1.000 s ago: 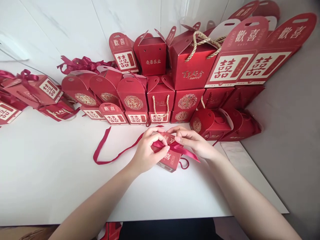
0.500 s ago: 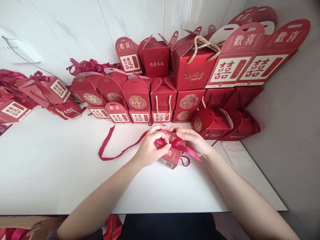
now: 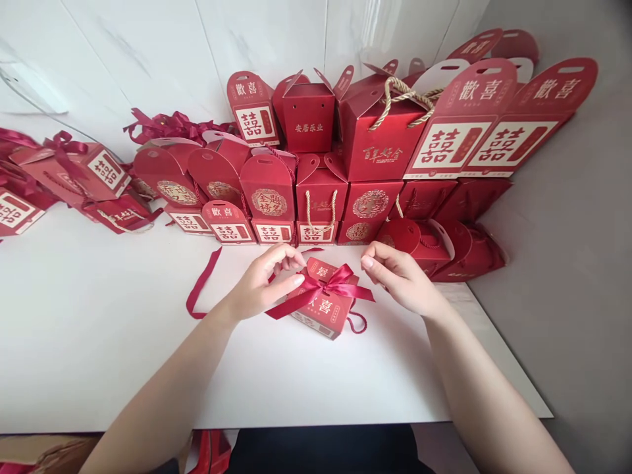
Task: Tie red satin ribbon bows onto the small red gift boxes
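In the head view, a white tabletop (image 3: 148, 368) meets a marbled wall (image 3: 266, 33), lined with stacked red gift boxes (image 3: 269, 174). Between the hands lies a red favour box (image 3: 323, 316) topped by a satin bow (image 3: 342, 280). The left hand (image 3: 266, 280), fingers parted and released, is just beside it; the right hand (image 3: 399, 276), loosely curled and holding nothing visible, is apart from it.

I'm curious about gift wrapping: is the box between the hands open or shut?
Shut: the box has its flaps folded together, beneath the ribbon bow.
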{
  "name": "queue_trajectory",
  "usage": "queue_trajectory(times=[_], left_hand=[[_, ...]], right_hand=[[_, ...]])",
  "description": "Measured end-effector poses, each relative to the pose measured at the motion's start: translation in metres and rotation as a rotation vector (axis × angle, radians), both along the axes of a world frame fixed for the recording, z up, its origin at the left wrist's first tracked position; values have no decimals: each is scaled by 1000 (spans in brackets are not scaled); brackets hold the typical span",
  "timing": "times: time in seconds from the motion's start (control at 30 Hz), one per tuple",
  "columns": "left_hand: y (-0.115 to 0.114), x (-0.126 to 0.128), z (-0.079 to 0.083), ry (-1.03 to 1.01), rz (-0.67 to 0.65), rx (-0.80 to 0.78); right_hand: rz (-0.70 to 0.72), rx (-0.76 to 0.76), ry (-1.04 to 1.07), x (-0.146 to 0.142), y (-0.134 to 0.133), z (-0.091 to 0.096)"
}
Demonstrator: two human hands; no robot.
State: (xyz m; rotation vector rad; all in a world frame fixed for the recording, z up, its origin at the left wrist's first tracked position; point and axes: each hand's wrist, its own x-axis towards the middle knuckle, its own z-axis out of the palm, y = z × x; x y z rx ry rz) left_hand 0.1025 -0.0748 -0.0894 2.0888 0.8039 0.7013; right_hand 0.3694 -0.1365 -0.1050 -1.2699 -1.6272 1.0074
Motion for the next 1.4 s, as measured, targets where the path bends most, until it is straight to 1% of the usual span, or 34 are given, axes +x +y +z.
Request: queue_trajectory(times=[0.1,0.17,0.27,0.4,0.53,0.63,0.73,0.8,1.0,1.13,1.2,1.27,1.4], left_hand=[[5,-3,-1,30,-44,-36],[5,-3,-2,41,-52,-104],[4,-2,-3,59,-59,-231],[1,1,-3,33,-52,-330],[1,0,-1,-61,-20,-430],[4,-5,0,-17,-81,-384],[6,-9,1,103,-145,-356],[6,-9,0,120,-139,-374],[1,2,-2,35,-22,-412],[-3,5,-1,6,-5,-489],[-3,3,0,15,5,-496],[-2,2,-1,26,26,-498],[-1,3,-2,38,103,-496]], right_hand=[[129,-61,-23,1,-1,1],[199,-107,-8,0,-2,0],[272,-177,18,-1,-3,0],[356,-265,22,4,-3,1],[358,-314,-61,6,-4,2],[349,-357,-102,3,-4,2],[226,-345,-33,-1,-3,0],[170,-346,-13,-3,-3,-1],[271,-437,-70,2,-3,-1],[348,-475,-86,5,-3,-1],[376,-476,-73,6,-3,-2],[376,-456,-44,6,-1,-3],[382,-407,-25,11,2,-6]])
